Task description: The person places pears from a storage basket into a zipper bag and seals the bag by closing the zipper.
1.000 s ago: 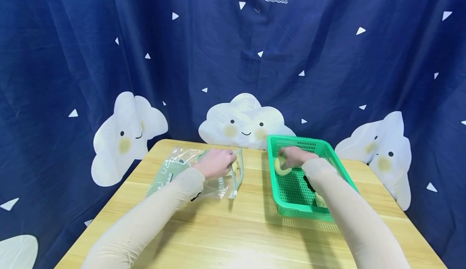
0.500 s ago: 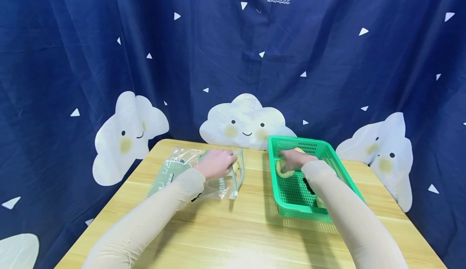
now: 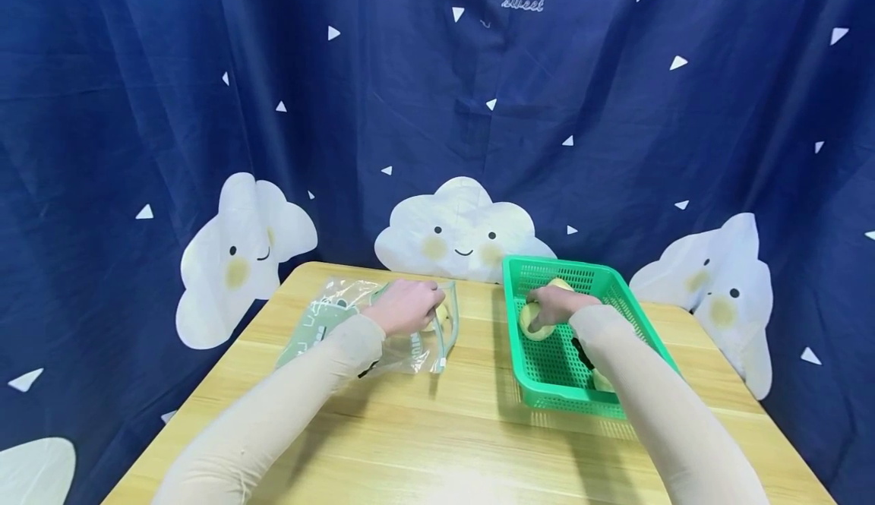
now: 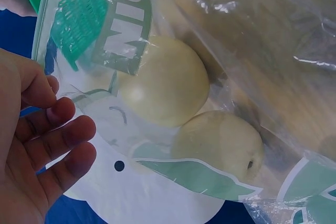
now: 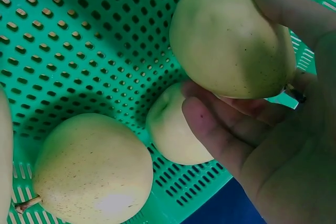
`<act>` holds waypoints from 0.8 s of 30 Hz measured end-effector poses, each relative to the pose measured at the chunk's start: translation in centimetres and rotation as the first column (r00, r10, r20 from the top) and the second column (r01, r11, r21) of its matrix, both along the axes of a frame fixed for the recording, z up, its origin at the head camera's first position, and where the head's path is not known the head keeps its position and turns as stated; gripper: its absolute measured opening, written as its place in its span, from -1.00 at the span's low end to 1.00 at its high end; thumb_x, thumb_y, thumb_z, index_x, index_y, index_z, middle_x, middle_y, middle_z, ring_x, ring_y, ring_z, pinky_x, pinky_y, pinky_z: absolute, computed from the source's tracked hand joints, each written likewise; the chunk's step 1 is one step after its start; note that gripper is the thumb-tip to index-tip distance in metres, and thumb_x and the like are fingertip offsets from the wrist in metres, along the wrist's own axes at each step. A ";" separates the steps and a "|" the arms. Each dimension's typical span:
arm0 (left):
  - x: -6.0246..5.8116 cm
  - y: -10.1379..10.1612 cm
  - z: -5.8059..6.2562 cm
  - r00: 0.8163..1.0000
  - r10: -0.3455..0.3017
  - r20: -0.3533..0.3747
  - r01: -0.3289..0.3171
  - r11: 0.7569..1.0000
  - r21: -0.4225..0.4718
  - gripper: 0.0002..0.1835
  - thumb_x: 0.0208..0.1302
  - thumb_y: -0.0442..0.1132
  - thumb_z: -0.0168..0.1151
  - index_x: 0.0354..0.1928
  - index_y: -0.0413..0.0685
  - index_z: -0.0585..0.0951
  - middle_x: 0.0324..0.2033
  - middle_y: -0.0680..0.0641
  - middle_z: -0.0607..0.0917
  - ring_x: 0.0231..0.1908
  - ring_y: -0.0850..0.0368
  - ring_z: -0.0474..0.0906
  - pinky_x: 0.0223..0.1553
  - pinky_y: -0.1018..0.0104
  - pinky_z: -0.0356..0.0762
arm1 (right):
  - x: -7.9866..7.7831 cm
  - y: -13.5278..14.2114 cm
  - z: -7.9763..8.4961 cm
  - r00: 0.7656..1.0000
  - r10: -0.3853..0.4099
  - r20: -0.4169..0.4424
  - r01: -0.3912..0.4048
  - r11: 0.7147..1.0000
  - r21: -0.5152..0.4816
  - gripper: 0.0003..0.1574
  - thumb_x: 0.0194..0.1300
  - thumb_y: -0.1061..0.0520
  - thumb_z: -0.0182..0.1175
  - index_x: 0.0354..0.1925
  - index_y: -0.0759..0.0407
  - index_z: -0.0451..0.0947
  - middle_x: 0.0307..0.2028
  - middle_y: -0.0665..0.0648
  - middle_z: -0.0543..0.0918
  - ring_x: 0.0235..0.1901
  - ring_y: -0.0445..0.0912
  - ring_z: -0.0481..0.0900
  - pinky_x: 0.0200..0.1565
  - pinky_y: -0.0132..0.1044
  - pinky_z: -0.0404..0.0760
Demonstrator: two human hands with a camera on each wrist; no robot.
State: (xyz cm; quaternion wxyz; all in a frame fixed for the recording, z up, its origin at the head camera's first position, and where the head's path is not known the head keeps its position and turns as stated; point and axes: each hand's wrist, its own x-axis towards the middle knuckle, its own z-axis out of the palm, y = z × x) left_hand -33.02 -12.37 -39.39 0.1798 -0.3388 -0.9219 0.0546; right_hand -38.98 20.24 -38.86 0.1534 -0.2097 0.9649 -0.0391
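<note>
My left hand (image 3: 406, 307) pinches the open edge of a clear zip bag (image 4: 283, 40) with green and white print. Two pale yellow pears lie in the bag, a nearer-looking pear (image 4: 165, 82) and a second pear (image 4: 223, 142) touching it. Inside the green plastic basket (image 3: 522, 383), my right hand (image 3: 557, 305) grips a pear (image 5: 231, 38) between thumb and fingers. Below that hand sits a small-looking pear (image 5: 176, 129), partly covered by the fingertips. A larger pear with a brown stem (image 5: 94, 169) rests beside it on the perforated basket.
The wooden table (image 3: 410, 437) carries the bag on the left and the basket on the right. Another pear (image 3: 601, 382) lies in the basket's near end, partly behind the right sleeve. A dark blue curtain (image 3: 437, 110) hangs behind the table.
My right hand has shifted slightly on the pear at the basket's left side, and the pear has moved a little nearer. A pear behind the hand has come into sight. The left hand stays put.
</note>
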 end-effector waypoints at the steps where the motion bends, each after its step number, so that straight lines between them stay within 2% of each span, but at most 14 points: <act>1: 0.0 0.0 0.0 1.000 -0.002 -0.002 0.002 1.000 0.000 -0.87 0.30 -0.24 0.15 -0.42 0.12 0.54 -0.49 0.13 0.49 -0.54 0.25 0.39 -0.57 0.31 0.36 | 0.0 0.0 0.0 1.000 -0.001 0.004 0.001 1.000 0.001 -0.11 0.19 -0.10 0.42 0.38 0.17 0.39 0.26 0.26 0.55 0.23 0.16 0.52 0.11 0.07 0.56; 8: 0.1 0.0 -0.2 1.000 -0.007 -0.010 0.007 1.000 0.004 -0.85 0.30 -0.25 0.15 -0.44 0.11 0.52 -0.51 0.12 0.48 -0.55 0.24 0.37 -0.57 0.29 0.35 | 0.2 0.4 -0.1 1.000 0.007 0.016 -0.008 1.000 0.005 -0.09 0.18 -0.09 0.41 0.40 0.18 0.37 0.30 0.29 0.50 0.29 0.21 0.45 0.13 0.09 0.53; 13: 0.0 0.0 -0.3 1.000 -0.007 -0.008 0.007 1.000 0.004 -0.85 0.30 -0.25 0.15 -0.44 0.11 0.52 -0.51 0.12 0.48 -0.55 0.24 0.38 -0.57 0.28 0.37 | 0.3 0.7 0.3 0.999 0.028 0.017 -0.028 1.000 0.011 -0.12 0.17 -0.08 0.40 0.37 0.18 0.39 0.23 0.29 0.55 0.19 0.16 0.51 0.05 0.04 0.56; 18: 0.1 0.1 -0.2 1.000 0.003 0.005 -0.003 1.000 0.000 -0.87 0.31 -0.24 0.16 -0.41 0.11 0.54 -0.49 0.11 0.49 -0.55 0.23 0.40 -0.57 0.27 0.38 | 0.3 0.9 1.4 1.000 0.011 0.022 -0.011 1.000 0.003 -0.13 0.18 -0.11 0.39 0.37 0.16 0.40 0.25 0.29 0.52 0.11 0.09 0.51 -0.01 0.00 0.54; 24: 0.0 0.1 -0.2 1.000 0.013 0.003 -0.013 1.000 -0.013 -0.87 0.31 -0.24 0.15 -0.42 0.13 0.53 -0.49 0.12 0.49 -0.55 0.24 0.39 -0.59 0.29 0.36 | 0.5 1.1 2.8 1.000 0.011 0.025 -0.011 1.000 -0.013 -0.13 0.20 -0.13 0.36 0.39 0.13 0.39 0.31 0.30 0.48 0.23 0.16 0.47 0.08 0.04 0.52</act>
